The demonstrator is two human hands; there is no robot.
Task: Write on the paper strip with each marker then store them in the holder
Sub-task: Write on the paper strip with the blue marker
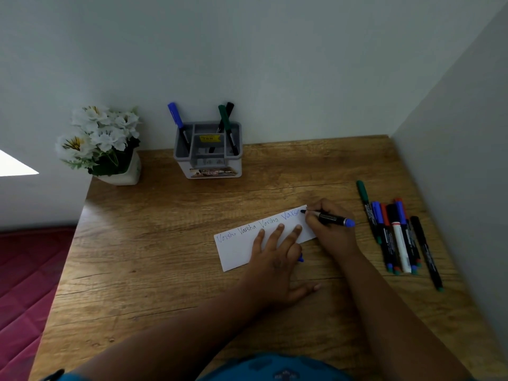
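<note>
Grained wooden desk (165, 243) in a pale-walled corner is seen bearing a white paper strip (236, 254), pinned flat by the spread left hand (277, 259) while a marker (327, 217) is pinched by the right hand (330, 232).

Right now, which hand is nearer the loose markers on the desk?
Right. The right hand writes beside the loose markers; the left hand presses the paper strip farther away.
</note>
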